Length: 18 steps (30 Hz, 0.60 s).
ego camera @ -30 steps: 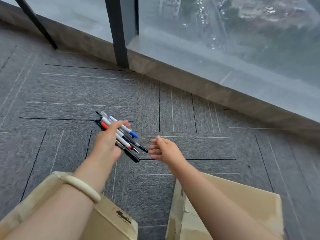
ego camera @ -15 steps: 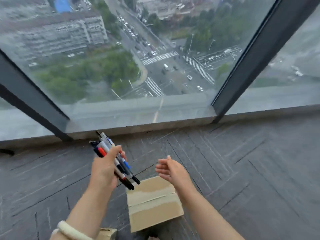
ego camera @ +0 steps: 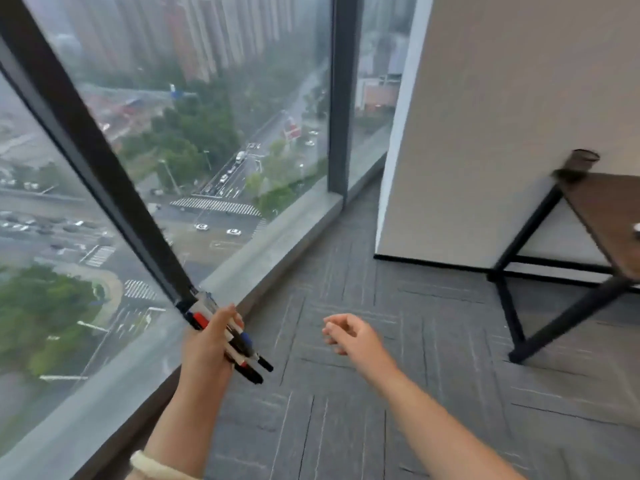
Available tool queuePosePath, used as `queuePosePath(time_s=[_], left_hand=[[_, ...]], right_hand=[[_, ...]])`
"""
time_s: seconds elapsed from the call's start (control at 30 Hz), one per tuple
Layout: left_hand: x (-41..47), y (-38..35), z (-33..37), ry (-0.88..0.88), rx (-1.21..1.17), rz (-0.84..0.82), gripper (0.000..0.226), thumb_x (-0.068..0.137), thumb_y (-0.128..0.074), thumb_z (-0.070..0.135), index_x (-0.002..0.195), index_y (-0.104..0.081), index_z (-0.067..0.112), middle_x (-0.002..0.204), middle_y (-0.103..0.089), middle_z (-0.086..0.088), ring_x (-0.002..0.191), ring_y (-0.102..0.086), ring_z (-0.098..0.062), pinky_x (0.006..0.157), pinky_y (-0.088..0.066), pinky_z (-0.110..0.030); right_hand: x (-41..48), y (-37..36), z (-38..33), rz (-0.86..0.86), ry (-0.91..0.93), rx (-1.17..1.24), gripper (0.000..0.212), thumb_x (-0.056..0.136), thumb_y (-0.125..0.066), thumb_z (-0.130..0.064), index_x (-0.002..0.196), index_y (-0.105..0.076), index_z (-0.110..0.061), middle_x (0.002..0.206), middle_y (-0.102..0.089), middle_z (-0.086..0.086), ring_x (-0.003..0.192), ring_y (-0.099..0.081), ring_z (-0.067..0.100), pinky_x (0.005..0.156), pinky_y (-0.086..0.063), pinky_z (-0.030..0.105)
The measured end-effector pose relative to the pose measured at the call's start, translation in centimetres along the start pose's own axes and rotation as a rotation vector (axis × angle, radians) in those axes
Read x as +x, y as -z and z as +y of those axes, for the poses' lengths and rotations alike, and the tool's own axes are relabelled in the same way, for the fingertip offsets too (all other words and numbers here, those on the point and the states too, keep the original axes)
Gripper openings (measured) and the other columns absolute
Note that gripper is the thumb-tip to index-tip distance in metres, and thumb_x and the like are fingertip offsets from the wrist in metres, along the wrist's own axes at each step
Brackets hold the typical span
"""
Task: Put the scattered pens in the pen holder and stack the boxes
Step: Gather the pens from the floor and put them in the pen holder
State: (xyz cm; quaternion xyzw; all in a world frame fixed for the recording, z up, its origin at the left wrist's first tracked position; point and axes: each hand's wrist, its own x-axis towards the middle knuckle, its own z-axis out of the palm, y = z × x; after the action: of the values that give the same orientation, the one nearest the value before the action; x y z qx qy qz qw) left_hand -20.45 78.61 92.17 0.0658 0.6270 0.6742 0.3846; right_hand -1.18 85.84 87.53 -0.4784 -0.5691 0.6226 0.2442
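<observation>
My left hand point(ego camera: 207, 344) grips a bundle of several pens point(ego camera: 242, 344) with black, red and blue caps, their tips pointing down and to the right. My right hand point(ego camera: 349, 332) hangs to the right of the bundle with fingers loosely curled and nothing in it. A dark mesh pen holder point(ego camera: 578, 164) stands blurred on the near corner of a wooden table point(ego camera: 613, 216) at the right edge. No cardboard box is in view.
A floor-to-ceiling window point(ego camera: 173, 150) with dark frames fills the left side, above a low sill point(ego camera: 277, 237). A beige wall point(ego camera: 485, 116) rises ahead. The table's black metal legs point(ego camera: 519, 271) stand on grey carpet tiles point(ego camera: 381, 393).
The view has swung up and to the right, away from the cardboard boxes, which have dropped out of sight. The table and pen holder have come into view. My left hand still holds the pens.
</observation>
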Motion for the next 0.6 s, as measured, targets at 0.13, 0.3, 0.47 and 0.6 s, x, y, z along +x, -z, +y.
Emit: queuePosePath(time_s=[0.13,0.3,0.47,0.6], left_hand=[[0.4,-15.6,-1.1,0.140,0.027,-0.200,0.014,0.089,-0.056,0.011,0.076,-0.055,0.009,0.067,-0.052,-0.008,0.040,-0.057,-0.012,0.050,-0.049,-0.029],[1.6,-33.9,-3.0,0.171,0.075,-0.430,0.010,0.088,-0.056,0.013,0.094,-0.052,0.007,0.070,-0.053,-0.008,0.058,-0.053,-0.022,0.053,-0.048,-0.035],[1.8,-51.1,-4.7,0.176,0.079,-0.629,0.008,0.088,-0.056,0.009,0.092,-0.050,0.004,0.068,-0.052,-0.009,0.058,-0.055,-0.020,0.047,-0.052,-0.028],[3.9,-64.9,-5.7,0.193,0.074,-0.767,0.010,0.089,-0.055,0.007,0.080,-0.051,0.010,0.065,-0.054,-0.006,0.057,-0.056,-0.017,0.055,-0.048,-0.033]], right_hand=[[0.8,16.7,-2.5,0.263,-0.021,-0.006,0.016,0.092,-0.054,-0.014,0.083,-0.059,-0.026,0.082,-0.064,-0.004,0.069,-0.059,0.005,0.062,-0.045,0.012],[2.1,31.7,-3.7,0.498,-0.029,0.047,0.010,0.093,-0.053,-0.018,0.092,-0.061,-0.022,0.085,-0.067,-0.007,0.083,-0.063,0.013,0.068,-0.049,0.016],[6.0,43.1,-3.7,0.679,-0.047,0.127,0.012,0.094,-0.052,-0.018,0.098,-0.062,-0.013,0.084,-0.066,-0.005,0.078,-0.062,0.008,0.072,-0.050,0.020],[11.4,52.2,-4.7,0.780,-0.054,0.181,0.012,0.094,-0.052,-0.016,0.096,-0.062,-0.011,0.083,-0.066,-0.002,0.076,-0.062,0.008,0.069,-0.052,0.017]])
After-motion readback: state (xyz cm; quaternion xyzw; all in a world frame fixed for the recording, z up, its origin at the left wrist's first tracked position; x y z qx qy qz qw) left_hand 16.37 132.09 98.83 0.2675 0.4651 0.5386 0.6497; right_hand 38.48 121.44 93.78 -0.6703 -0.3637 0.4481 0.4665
